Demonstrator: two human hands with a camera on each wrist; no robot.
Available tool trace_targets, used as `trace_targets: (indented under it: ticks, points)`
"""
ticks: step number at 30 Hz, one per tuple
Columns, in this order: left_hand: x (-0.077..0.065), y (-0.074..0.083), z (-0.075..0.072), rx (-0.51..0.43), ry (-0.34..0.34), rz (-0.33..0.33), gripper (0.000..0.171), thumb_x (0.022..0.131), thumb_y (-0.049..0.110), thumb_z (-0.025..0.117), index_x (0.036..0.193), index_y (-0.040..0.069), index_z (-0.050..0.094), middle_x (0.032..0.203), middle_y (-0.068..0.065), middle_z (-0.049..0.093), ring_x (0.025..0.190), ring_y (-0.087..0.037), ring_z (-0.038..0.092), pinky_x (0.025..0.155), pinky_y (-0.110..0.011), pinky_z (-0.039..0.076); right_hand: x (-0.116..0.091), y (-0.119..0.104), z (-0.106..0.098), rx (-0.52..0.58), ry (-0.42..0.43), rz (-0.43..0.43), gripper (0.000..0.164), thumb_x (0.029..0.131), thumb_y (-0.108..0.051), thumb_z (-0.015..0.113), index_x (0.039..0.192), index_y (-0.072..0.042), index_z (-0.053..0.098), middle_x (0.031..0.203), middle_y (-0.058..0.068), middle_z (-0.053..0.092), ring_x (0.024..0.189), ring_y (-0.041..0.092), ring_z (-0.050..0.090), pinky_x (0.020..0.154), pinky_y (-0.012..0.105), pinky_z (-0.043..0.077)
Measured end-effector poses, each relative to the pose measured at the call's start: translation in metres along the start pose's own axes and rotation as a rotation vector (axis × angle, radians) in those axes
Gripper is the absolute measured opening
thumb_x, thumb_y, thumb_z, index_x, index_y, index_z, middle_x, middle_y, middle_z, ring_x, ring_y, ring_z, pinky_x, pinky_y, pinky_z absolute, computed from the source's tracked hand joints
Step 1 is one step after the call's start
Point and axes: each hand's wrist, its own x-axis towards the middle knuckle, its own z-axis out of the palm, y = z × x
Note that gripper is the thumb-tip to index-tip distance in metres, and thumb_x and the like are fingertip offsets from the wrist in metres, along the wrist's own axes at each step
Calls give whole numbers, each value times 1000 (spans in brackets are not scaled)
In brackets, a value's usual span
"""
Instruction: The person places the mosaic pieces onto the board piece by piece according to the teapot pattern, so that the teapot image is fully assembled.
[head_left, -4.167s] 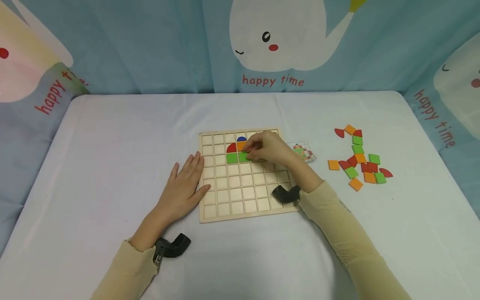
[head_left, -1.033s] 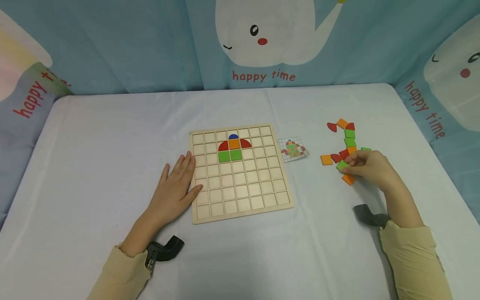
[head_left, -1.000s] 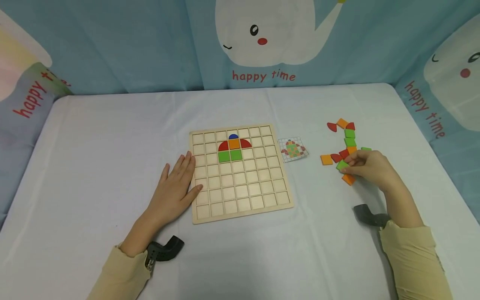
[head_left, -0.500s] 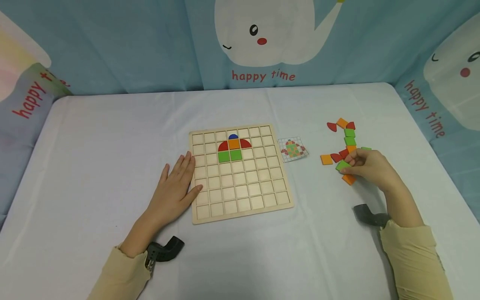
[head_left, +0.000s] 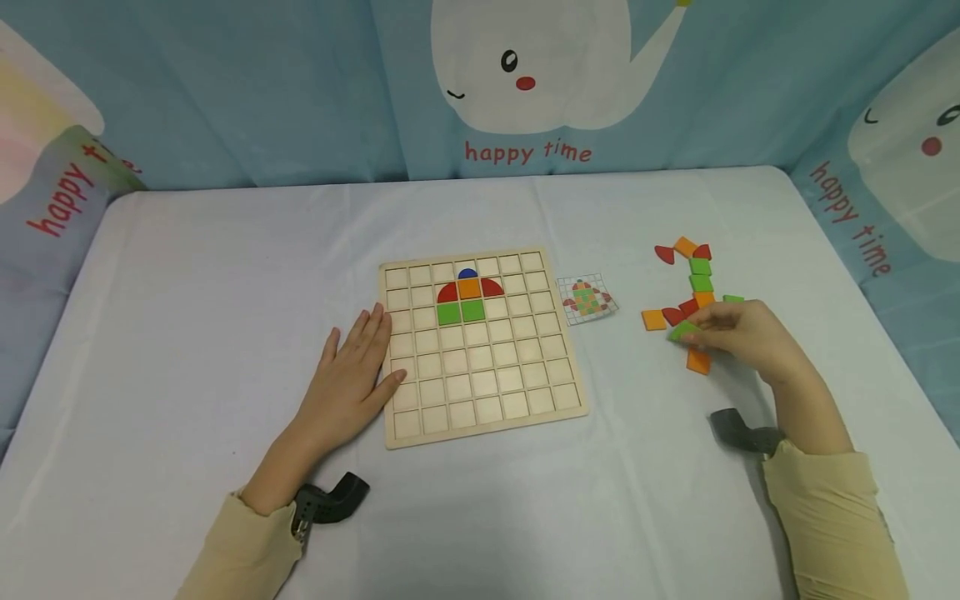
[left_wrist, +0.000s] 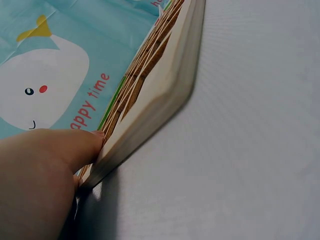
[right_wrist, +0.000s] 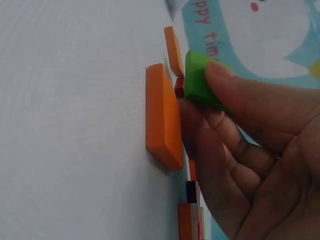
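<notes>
My right hand [head_left: 750,337] pinches a green square tile [right_wrist: 196,77] between thumb and fingers, tilted just above the loose tiles on the right. Close by it lie an orange tile [head_left: 698,362] and a red quarter-round tile [head_left: 673,317]. On the left, my left hand [head_left: 348,375] lies flat with fingers straight, its thumb over the edge of the wooden grid board [head_left: 487,429]. Set in the board are a blue half-round tile [head_left: 468,273], an orange square [head_left: 469,288], two red quarter-rounds and two green squares. My right palm hides part of the pile.
A small pattern card [head_left: 587,298] lies just right of the board. Further orange, red and green tiles [head_left: 701,267] trail up the right side of the white table [head_left: 247,250]. A blue printed curtain [head_left: 322,92] stands behind the table.
Since the oldest frame, my right hand has left the board for the pile, and a red quarter-round now shows beside the orange square. Lately the pinched green tile has tilted up. The left hand stays.
</notes>
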Motion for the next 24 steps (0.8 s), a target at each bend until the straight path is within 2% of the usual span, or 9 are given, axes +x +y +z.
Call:
trace_targets:
  ticks: [5,10,14,19,24]
  points:
    - [0,0,0,-5,1,5,72,98,34,47,150,-2,11,156,-15,6,144,-30,4,110,-54,-2,-4,-3,-1,111,6,-54,33,88,-17,68,108,8,61,84,-7,69,73,4,63,65,18,49]
    - [1,0,0,4,-5,8,72,98,34,47,149,-3,12,156,-15,6,144,-30,4,111,-54,-3,-6,-15,4,209,9,-97,29,90,-12,65,110,9,57,86,-16,66,78,2,64,70,15,50]
    - [0,0,-1,9,-4,4,72,98,34,48,149,-3,13,156,-16,7,144,-31,4,110,-54,-2,-3,-30,12,237,-8,-145,26,90,-10,65,106,9,59,85,-13,66,78,2,63,70,16,50]
    - [-2,0,-1,8,-2,-3,73,97,33,48,149,-3,12,156,-16,7,143,-31,5,110,-54,-2,6,-50,22,213,-30,-224,22,88,-11,67,102,6,63,83,-4,68,76,5,63,69,17,49]
    - [-2,0,-2,8,-5,-5,73,98,34,48,149,-3,12,156,-16,7,143,-31,4,110,-54,-2,15,-70,29,178,-60,-217,23,88,-15,68,103,3,65,84,1,67,73,14,61,67,22,51]
